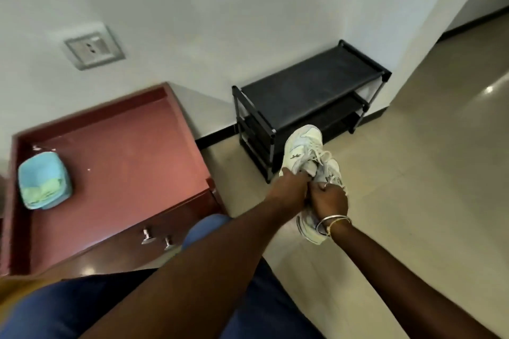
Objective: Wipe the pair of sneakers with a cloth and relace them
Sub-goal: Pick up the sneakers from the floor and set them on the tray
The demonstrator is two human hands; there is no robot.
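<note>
Two pale white-and-grey sneakers hang in the air in front of the shoe rack. My left hand point(292, 187) grips the collar of the upper sneaker point(301, 150), whose toe points up and away. My right hand point(329, 199), with bangles on the wrist, grips the second sneaker point(309, 230), which is mostly hidden behind both hands; only its heel and part of its side show. Loose white laces point(323, 157) trail between the two shoes. A light blue basin point(44, 179) on the red cabinet holds a pale green cloth point(45, 191).
A black three-tier shoe rack point(308, 91) stands against the white wall. A red-brown cabinet point(118, 170) with metal knobs is at the left. My blue-trousered knees fill the bottom. Beige tiled floor point(427, 159) stretches to the right.
</note>
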